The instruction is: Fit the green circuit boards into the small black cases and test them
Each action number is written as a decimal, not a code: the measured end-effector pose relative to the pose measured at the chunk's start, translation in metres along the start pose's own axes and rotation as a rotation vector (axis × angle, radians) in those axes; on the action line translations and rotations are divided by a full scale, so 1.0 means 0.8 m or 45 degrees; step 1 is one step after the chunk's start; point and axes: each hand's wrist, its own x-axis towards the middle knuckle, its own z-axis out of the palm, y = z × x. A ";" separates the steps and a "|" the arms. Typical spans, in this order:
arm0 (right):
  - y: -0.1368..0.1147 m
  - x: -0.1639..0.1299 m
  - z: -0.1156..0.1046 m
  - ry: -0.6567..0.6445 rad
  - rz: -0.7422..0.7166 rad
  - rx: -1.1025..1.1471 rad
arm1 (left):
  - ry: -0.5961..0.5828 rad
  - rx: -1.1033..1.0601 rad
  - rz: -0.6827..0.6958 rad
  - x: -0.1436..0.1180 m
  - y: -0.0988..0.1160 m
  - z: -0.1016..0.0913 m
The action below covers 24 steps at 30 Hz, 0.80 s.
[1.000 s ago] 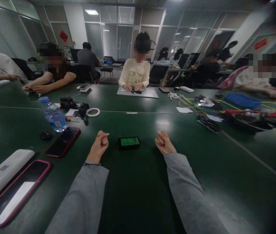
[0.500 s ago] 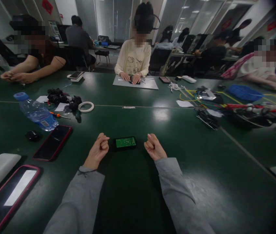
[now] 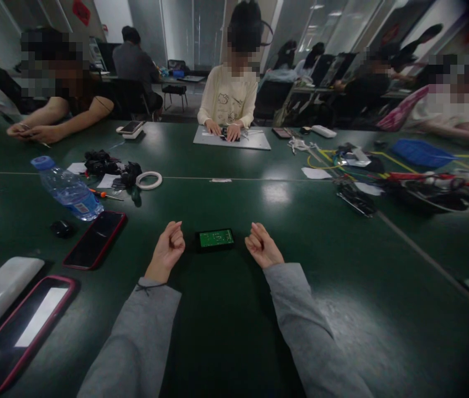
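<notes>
A green circuit board [image 3: 217, 238] lies in a shallow black case on the dark green table, between my hands and touched by neither. To its left, my left hand [image 3: 168, 249] is curled into a loose fist, thumb side up, and nothing shows in it. My right hand [image 3: 261, 245] is closed the same way on the other side, a short gap from the case, with no object visible in its fingers. Both wrists come out of grey sleeves, and a thin dark cord circles the left one.
Left of me lie a red-edged phone [image 3: 95, 240], a second phone [image 3: 22, 331], a white power bank [image 3: 4, 298] and a tilted water bottle [image 3: 68, 190]. Beyond are a tape roll [image 3: 149, 181] and a screwdriver [image 3: 105, 194]. Cables and a blue tray [image 3: 423, 153] lie right. People sit opposite.
The whole view has shifted slightly. Both my hands stay closed on either side of the circuit board, with only slight finger movement in the left; the board stays put.
</notes>
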 end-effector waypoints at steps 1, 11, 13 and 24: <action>0.000 0.000 0.000 -0.005 -0.003 0.008 | -0.009 -0.007 0.009 0.000 0.001 -0.001; 0.001 -0.004 0.003 -0.025 -0.031 -0.025 | -0.031 0.020 0.049 -0.007 -0.002 0.004; 0.002 -0.005 0.004 -0.011 -0.031 -0.059 | -0.031 0.032 0.076 -0.010 -0.003 0.007; 0.002 -0.011 0.004 -0.001 -0.025 -0.243 | 0.013 0.129 0.115 -0.014 0.000 0.009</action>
